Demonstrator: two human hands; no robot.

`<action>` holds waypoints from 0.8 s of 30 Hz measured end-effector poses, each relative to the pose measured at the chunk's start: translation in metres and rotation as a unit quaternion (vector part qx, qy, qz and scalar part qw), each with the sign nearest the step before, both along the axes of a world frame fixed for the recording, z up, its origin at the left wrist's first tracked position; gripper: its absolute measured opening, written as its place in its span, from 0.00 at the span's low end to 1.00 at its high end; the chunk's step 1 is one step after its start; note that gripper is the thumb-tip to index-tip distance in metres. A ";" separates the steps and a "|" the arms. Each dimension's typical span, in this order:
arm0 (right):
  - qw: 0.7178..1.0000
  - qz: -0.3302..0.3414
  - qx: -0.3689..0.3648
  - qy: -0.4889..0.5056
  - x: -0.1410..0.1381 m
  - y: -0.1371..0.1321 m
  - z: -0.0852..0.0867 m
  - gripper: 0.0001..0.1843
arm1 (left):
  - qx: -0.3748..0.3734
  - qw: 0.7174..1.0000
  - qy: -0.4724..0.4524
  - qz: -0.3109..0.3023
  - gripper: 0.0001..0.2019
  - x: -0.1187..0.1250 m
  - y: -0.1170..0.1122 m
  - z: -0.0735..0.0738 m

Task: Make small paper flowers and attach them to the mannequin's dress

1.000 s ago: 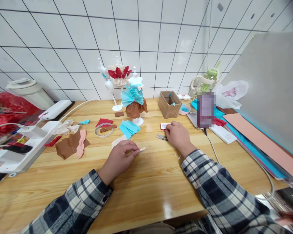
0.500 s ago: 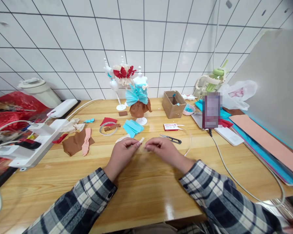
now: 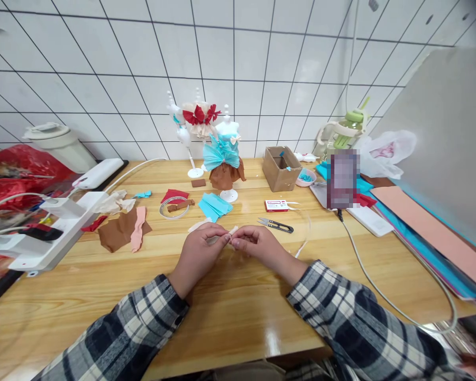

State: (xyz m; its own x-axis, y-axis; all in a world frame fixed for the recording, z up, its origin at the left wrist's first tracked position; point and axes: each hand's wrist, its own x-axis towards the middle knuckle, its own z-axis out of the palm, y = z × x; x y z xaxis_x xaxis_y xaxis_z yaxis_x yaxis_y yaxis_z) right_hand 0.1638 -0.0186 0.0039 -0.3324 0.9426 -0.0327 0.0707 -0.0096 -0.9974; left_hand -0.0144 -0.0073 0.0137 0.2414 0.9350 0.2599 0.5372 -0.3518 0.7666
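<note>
Over the middle of the table, my left hand [image 3: 204,251] pinches a small folded strip of cream crepe paper [image 3: 234,229] between thumb and fingers. My right hand [image 3: 259,247] meets it from the other side, its thumb and forefinger pinched on the same strip; the fingertips hide much of it. Under the left knuckles a pale scrap [image 3: 199,224] is partly covered. Folded light-blue paper pieces [image 3: 215,206] lie just beyond the hands. To the right of them are thread snips [image 3: 275,225]. Behind stands a small white dress form [image 3: 227,128] in blue and brown paper.
A cardboard box [image 3: 281,172], a pink bowl [image 3: 306,178] of blue bits and a red-and-white box [image 3: 276,205] are at right centre. A phone [image 3: 343,177] stands with a cable. On the left are a power strip [image 3: 59,238], a wire coil [image 3: 174,208] and brown paper [image 3: 117,233].
My right hand has moved left to the cream strip, closing the gap between the hands. My left hand keeps its pinch. The view has shifted slightly.
</note>
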 end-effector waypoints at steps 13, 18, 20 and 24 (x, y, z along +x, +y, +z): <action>0.999 -0.027 0.022 -0.029 -0.002 0.004 -0.006 0.14 | 0.039 0.999 0.012 -0.005 0.10 0.001 -0.002 0.000; 0.998 -0.035 -0.005 -0.057 -0.002 0.004 -0.007 0.13 | 0.047 0.999 0.022 -0.010 0.09 0.001 -0.003 -0.001; 0.998 -0.031 -0.015 -0.054 -0.002 0.005 -0.007 0.13 | 0.053 0.998 0.036 -0.019 0.09 0.000 -0.002 -0.002; 0.998 -0.017 -0.042 -0.034 -0.001 0.005 -0.006 0.13 | 0.087 0.992 0.072 -0.063 0.08 -0.004 0.000 -0.004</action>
